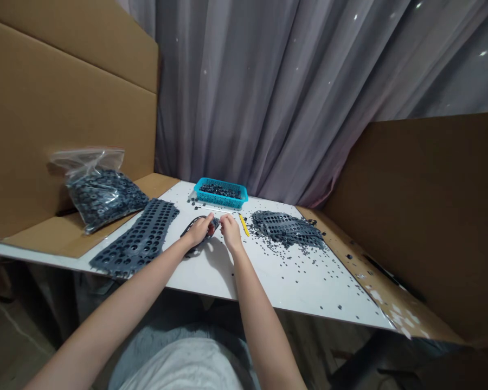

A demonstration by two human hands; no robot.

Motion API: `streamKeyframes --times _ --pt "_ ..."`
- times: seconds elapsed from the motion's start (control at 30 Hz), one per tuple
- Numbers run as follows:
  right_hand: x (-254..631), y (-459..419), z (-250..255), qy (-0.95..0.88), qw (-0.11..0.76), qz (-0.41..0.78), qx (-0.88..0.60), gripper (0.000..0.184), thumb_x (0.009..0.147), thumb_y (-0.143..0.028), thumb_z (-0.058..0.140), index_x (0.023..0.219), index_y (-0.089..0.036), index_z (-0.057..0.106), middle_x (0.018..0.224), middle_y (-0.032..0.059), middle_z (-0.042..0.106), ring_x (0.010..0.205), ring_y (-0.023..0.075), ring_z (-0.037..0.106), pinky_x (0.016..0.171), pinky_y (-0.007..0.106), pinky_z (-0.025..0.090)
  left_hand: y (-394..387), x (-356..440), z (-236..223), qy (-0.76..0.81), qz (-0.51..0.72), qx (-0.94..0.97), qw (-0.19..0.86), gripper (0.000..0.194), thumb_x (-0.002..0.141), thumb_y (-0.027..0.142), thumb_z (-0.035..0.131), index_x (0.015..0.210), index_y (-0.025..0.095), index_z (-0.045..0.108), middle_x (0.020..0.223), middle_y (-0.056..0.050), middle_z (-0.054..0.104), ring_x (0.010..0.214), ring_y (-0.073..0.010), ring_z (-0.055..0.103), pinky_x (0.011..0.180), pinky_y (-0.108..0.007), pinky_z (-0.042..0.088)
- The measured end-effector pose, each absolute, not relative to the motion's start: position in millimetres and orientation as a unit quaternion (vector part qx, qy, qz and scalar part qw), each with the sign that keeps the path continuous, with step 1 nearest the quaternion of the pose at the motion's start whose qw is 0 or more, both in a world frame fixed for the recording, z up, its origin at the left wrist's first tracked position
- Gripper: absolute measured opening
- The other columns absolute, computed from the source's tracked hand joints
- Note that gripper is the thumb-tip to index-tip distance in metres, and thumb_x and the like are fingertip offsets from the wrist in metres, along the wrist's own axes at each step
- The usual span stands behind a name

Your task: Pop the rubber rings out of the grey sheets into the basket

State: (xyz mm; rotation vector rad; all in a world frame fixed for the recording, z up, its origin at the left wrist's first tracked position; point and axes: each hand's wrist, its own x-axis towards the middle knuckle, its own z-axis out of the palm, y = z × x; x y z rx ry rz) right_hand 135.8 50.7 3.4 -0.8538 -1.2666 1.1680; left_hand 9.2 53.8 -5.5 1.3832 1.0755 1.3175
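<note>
My left hand (198, 229) and my right hand (230, 231) meet over the middle of the white table (268, 276). Both have their fingers pinched on a thin dark rubber strip (195, 223) that loops out to the left of my left hand. The piece between the fingertips is small and partly hidden. A yellow tool (244, 225) lies just right of my right hand.
A stack of dark perforated rubber sheets (140, 238) lies to the left, a crumpled pile of them (287, 227) to the right among scattered small black bits. A blue basket (220, 193) of black rings sits behind. A clear bag (100, 189) of rings rests on cardboard.
</note>
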Motion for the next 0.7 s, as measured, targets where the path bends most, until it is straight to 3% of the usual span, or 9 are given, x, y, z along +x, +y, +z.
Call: streamKeyframes --times 0.2,0.27,0.4,0.5,0.6,0.7 --pt "140 39 4 -0.707 0.507 0.284 -0.402 0.027 0.078 -0.034 0.057 0.056 -0.02 0.049 0.05 -0.0046 0.047 0.053 0.0121 0.039 0.056 0.025 0.028 55 8 -9 0.434 0.521 0.55 0.489 0.051 0.081 0.042 0.055 0.035 0.019 0.053 0.036 -0.002 0.048 0.041 -0.0143 0.043 0.05 -0.027 0.031" --pt "140 40 2 -0.736 0.483 0.272 -0.388 0.024 0.08 -0.029 0.053 0.058 -0.02 0.052 0.052 -0.0034 0.051 0.054 0.0127 0.041 0.057 0.025 0.029 56 7 -8 0.437 0.514 0.538 0.505 0.051 0.078 0.041 0.059 0.033 0.019 0.049 0.031 -0.001 0.044 0.036 -0.013 0.04 0.046 -0.027 0.028" --pt "138 43 2 -0.735 0.474 0.354 -0.33 0.024 0.083 -0.03 0.049 0.064 -0.019 0.06 0.063 -0.0004 0.059 0.061 0.0145 0.05 0.064 0.026 0.036 56 6 -3 0.432 0.509 0.502 0.551 0.049 0.069 0.039 0.069 0.033 0.019 0.044 0.028 0.003 0.035 0.03 -0.0088 0.029 0.041 -0.026 0.022" --pt "133 45 4 -0.636 0.516 0.496 -0.288 0.026 0.08 -0.04 0.052 0.066 -0.019 0.06 0.062 -0.0001 0.058 0.061 0.0154 0.053 0.062 0.027 0.04 53 9 4 0.403 0.518 0.469 0.591 0.049 0.068 0.045 0.069 0.038 0.019 0.041 0.033 0.004 0.037 0.032 -0.0083 0.032 0.041 -0.025 0.024" --pt "125 45 7 -0.492 0.569 0.609 -0.252 0.022 0.074 -0.04 0.06 0.067 -0.02 0.054 0.057 -0.0028 0.055 0.052 0.0141 0.05 0.055 0.027 0.041 48 15 10 0.374 0.533 0.438 0.62 0.052 0.07 0.053 0.064 0.041 0.02 0.035 0.035 0.005 0.035 0.032 -0.0084 0.033 0.04 -0.025 0.025" --pt "120 44 8 -0.379 0.625 0.639 -0.239 0.02 0.074 -0.031 0.063 0.065 -0.021 0.048 0.053 -0.0047 0.049 0.047 0.0121 0.044 0.048 0.024 0.037 46 19 13 0.351 0.554 0.412 0.632 0.055 0.072 0.054 0.062 0.041 0.021 0.03 0.034 0.007 0.028 0.03 -0.007 0.029 0.04 -0.025 0.027"
